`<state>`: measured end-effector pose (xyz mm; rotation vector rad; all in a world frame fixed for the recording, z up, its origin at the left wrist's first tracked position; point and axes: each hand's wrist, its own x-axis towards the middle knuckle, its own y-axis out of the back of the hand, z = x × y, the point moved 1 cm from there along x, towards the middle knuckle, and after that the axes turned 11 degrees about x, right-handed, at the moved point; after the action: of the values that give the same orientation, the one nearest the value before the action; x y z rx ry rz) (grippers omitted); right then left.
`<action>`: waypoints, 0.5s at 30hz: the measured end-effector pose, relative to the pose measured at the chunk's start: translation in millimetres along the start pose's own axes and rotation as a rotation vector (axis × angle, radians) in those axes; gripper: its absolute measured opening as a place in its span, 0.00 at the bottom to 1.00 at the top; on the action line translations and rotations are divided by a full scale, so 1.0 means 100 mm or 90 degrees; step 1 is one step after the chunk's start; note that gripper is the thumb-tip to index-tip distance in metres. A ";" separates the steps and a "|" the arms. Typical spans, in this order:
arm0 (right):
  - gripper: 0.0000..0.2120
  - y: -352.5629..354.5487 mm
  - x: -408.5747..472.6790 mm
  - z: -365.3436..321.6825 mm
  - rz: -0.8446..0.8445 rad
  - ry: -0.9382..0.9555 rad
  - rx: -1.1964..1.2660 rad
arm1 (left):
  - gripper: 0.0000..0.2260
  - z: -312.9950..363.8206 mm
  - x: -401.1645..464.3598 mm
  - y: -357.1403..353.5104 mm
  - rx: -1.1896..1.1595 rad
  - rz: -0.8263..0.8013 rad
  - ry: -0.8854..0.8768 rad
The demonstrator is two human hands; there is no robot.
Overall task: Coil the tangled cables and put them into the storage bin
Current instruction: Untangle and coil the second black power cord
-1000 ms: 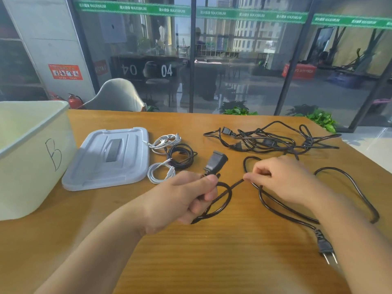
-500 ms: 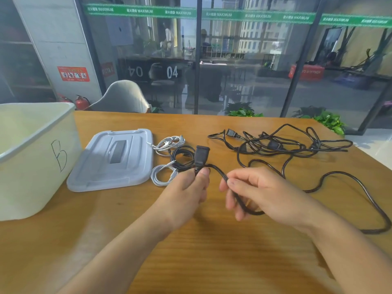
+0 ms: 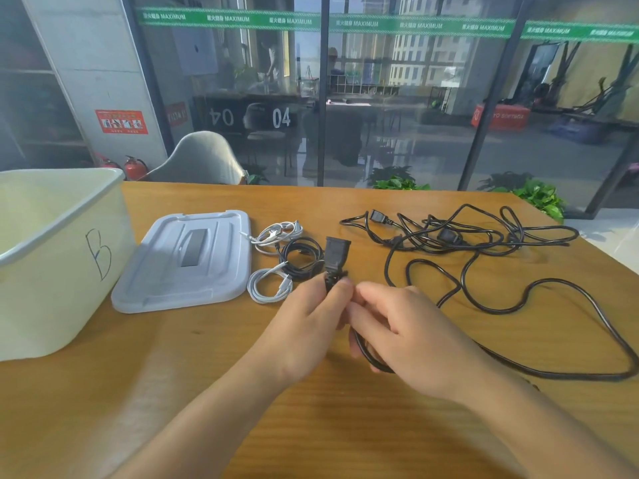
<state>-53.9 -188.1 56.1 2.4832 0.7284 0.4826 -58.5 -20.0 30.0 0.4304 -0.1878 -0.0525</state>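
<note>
My left hand point(image 3: 307, 323) pinches a black power cable just below its connector point(image 3: 337, 252), which points up. Right beside it, my right hand point(image 3: 408, 337) is closed on the same cable, and a short loop point(image 3: 366, 354) hangs under the fingers. The rest of that cable point(image 3: 570, 371) trails in wide curves over the right of the table. A tangle of black cables point(image 3: 456, 236) lies behind it. The cream storage bin point(image 3: 52, 271), marked B, stands open at the left.
The bin's grey lid point(image 3: 186, 261) lies flat next to the bin. Two small white cable coils point(image 3: 276, 233) point(image 3: 268, 288) and a black coil point(image 3: 301, 257) sit between the lid and my hands. The wooden table point(image 3: 242, 392) ends at a glass wall; a chair point(image 3: 197, 160) stands behind.
My right hand has drawn in from the right and now sits against the left hand, bringing the cable into a loop. The connector has turned upright. The loose cable has shifted on the table.
</note>
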 end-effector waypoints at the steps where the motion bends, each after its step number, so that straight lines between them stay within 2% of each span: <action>1: 0.13 0.01 -0.01 -0.01 -0.016 0.002 0.001 | 0.16 0.02 0.01 0.01 0.015 0.022 -0.008; 4: 0.15 0.04 -0.04 -0.05 -0.099 0.010 -0.055 | 0.16 0.05 0.03 0.12 0.004 0.111 0.009; 6: 0.16 -0.01 -0.07 -0.09 -0.138 0.037 -0.117 | 0.17 0.05 0.03 0.18 -0.011 0.135 0.031; 11: 0.13 -0.26 -0.05 -0.11 -0.130 0.073 -0.181 | 0.20 0.08 -0.04 0.09 -0.037 0.054 0.002; 15: 0.14 -0.27 -0.03 -0.03 -0.141 0.069 -0.136 | 0.23 0.11 -0.04 0.11 -0.083 0.038 0.010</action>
<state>-68.5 -168.7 42.9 2.1614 0.9317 0.5829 -64.6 -14.4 43.6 0.2950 -0.1810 -0.0024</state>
